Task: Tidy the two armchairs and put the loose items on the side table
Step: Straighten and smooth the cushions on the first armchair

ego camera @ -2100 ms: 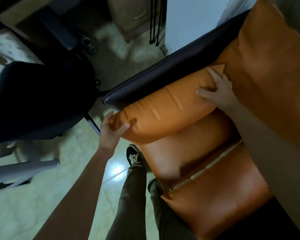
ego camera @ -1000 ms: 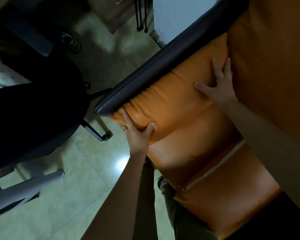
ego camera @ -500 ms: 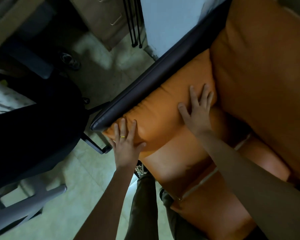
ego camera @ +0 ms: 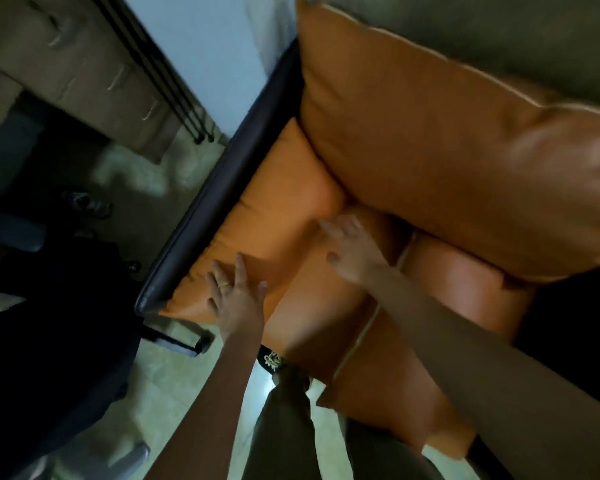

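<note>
both hands flat and open on the orange side cushion (ego camera: 278, 216), nothing gripped. left hand (ego camera: 236, 299) presses its front end at about 7 o'clock of the cushion, ring visible on one finger. right hand (ego camera: 350, 251) is at the cushion's inner edge around 4 o'clock, where it meets the seat cushion (ego camera: 326, 327); fingertips blurred, can't tell if they're tucked into the gap.

cushion sits wedged between the dark armrest (ego camera: 219, 188) and the big back cushion (ego camera: 447, 150) of the armchair.

handling guess: leather-like cover, soft fill, light, dents under the palm, likely slick. best held by the corners or seam edge, or just pushed flat-palmed as now.

room: dim, glossy tiled floor (ego camera: 174, 393), black office chair (ego camera: 49, 323) at 9 o'clock, cabinet with drawers (ego camera: 84, 64) at 11. no side table or loose items in view.
</note>
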The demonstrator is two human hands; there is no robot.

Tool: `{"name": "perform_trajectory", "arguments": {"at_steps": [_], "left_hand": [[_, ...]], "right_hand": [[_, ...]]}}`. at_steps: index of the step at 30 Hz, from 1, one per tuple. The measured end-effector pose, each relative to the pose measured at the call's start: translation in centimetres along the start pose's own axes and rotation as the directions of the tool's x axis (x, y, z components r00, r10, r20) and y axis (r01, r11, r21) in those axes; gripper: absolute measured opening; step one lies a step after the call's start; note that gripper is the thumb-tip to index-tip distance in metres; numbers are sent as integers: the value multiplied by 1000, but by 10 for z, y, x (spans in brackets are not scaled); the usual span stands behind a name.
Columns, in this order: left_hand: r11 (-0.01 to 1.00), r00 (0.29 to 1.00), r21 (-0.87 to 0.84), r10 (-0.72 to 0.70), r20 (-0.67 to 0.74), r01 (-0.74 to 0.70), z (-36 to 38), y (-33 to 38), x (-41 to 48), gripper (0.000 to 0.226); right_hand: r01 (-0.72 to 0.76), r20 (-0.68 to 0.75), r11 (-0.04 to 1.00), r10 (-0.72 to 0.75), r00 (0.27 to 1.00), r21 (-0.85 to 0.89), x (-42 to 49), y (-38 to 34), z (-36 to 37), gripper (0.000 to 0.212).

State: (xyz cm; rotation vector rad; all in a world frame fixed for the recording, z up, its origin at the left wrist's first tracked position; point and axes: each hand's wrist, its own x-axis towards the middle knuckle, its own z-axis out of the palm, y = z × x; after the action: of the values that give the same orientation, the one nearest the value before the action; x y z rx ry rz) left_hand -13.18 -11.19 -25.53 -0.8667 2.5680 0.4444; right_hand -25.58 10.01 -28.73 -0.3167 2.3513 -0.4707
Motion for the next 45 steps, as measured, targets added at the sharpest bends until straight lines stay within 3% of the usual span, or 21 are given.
{"name": "perform_trajectory", "arguments": {"at_steps": [2,6,8,10,13,15,18,21,25,28,30,33,38,40,43,45], "left_hand": [[991,991,21,131,27,-132,10,24,-11,67],[923,910,-86,385,155,-376,28,74,-38,65],[873,824,-96,483,295,-478,43,93,-46,67],[829,719,-65,518,463,-555,60,111,-53,68],[809,572,-127,507,645,-574,75,133,-63,73],[808,489,-184,502,714,-561,82,142,-68,78],[879,471,-275,447,761,-389,91,147,-64,86],[909,462,-311,410,786,-277,99,150,-56,98],[916,415,-393,391,822,-83,107,151,-49,95],[919,385,-392,349,854,36,106,146,-51,84],[931,358,-359,316,879,60,108,139,-60,72],[947,295,-310,275,915,80,114,134,-83,65],[960,158,-277,269,950,30,136,155,-126,56],[963,133,-264,268,954,-50,146,163,-139,53],[929,198,-233,295,935,-286,154,165,-151,68],[897,232,-252,349,908,-364,153,167,-156,78]], "right_hand": [[-72,3,997,72,997,8,-40,32,17,79],[-193,-166,979,200,966,62,-119,97,42,67],[-252,-217,961,272,937,119,-149,114,58,60],[-336,-264,899,409,873,281,-171,121,72,60],[-450,-246,694,660,710,562,-190,121,94,66],[-416,-141,445,798,585,793,-200,118,109,73],[-259,38,102,873,485,960,-206,111,130,80],[-202,150,-60,871,467,978,-209,110,149,83],[-99,140,-104,846,514,990,-215,107,145,80],[-121,95,-32,823,561,992,-232,94,147,86],[-165,65,33,827,559,986,-246,88,153,87],[-223,59,61,867,495,973,-272,87,159,81],[-292,-25,131,941,338,947,-324,98,165,86],[-311,-60,160,950,308,937,-340,106,164,86],[-387,-97,236,933,347,891,-336,112,167,83],[-427,-81,237,933,351,873,-324,109,176,83]]}}
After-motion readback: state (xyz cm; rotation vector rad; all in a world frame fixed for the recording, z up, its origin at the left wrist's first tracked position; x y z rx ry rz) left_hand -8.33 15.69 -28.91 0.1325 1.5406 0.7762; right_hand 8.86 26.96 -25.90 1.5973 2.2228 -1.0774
